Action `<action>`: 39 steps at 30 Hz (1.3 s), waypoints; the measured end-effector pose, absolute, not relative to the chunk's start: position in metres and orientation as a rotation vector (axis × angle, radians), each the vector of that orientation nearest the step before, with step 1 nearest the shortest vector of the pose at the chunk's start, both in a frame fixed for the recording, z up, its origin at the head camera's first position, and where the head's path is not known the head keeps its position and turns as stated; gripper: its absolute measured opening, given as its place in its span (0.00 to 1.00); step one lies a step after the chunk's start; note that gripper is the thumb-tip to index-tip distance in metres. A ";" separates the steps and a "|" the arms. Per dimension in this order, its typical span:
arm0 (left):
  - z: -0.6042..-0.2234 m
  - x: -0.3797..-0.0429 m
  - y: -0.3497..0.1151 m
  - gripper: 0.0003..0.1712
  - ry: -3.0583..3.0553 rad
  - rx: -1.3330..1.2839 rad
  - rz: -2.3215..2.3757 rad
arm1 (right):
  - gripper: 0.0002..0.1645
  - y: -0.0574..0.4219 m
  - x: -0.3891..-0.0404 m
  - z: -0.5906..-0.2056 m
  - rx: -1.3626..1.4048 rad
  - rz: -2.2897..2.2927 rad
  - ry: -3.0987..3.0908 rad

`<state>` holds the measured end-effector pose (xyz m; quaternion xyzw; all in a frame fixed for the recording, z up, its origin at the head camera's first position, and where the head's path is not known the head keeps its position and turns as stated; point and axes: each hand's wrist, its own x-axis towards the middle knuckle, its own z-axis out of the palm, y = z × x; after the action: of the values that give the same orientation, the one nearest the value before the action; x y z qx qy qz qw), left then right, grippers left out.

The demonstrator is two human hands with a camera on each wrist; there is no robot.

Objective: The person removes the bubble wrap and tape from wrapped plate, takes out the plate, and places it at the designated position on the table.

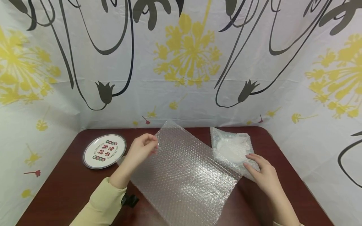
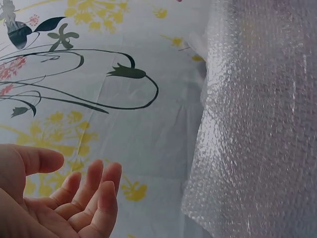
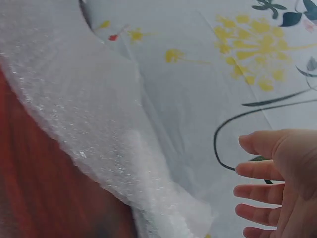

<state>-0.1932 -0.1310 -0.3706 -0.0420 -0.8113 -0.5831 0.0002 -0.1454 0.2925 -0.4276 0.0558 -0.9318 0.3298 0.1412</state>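
A large clear sheet of bubble wrap (image 1: pixel 186 175) spreads over the middle, its corners pointing to the back and the front. My left hand (image 1: pixel 143 147) is by its upper left edge in the head view. The left wrist view shows this hand (image 2: pixel 74 198) with bent, spread fingers and nothing between them, apart from the bubble wrap (image 2: pixel 257 124). On the right, my right hand (image 1: pixel 262 172) overlaps a bubble-wrapped packet (image 1: pixel 233 147), whose contents are blurred by the wrap. In the right wrist view, that hand's fingers (image 3: pixel 260 193) are spread and hold nothing.
A white plate (image 1: pixel 99 160) with a dark rim and red and green lettering lies at the left of the dark red table (image 1: pixel 65 188). Patterned cloth (image 1: pixel 169 106) hangs behind and at both sides. A small black object (image 1: pixel 130 200) sits at my left cuff.
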 end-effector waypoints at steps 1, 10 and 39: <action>-0.370 -0.194 -0.129 0.12 -2.546 -0.150 -1.834 | 0.26 0.294 -0.146 -0.426 0.146 0.954 -2.686; -0.367 -0.208 -0.103 0.14 -2.536 -0.208 -1.955 | 0.25 0.305 -0.154 -0.418 -0.038 0.989 -2.650; -0.390 -0.246 -0.016 0.12 -2.289 -0.175 -2.407 | 0.38 0.335 -0.183 -0.431 -0.560 1.516 -2.507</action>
<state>-0.2464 -0.0160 -0.3902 -0.0524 -0.6853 -0.7205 -0.0922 -0.1834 0.3349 -0.4307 -0.1871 -0.8379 0.5066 0.0797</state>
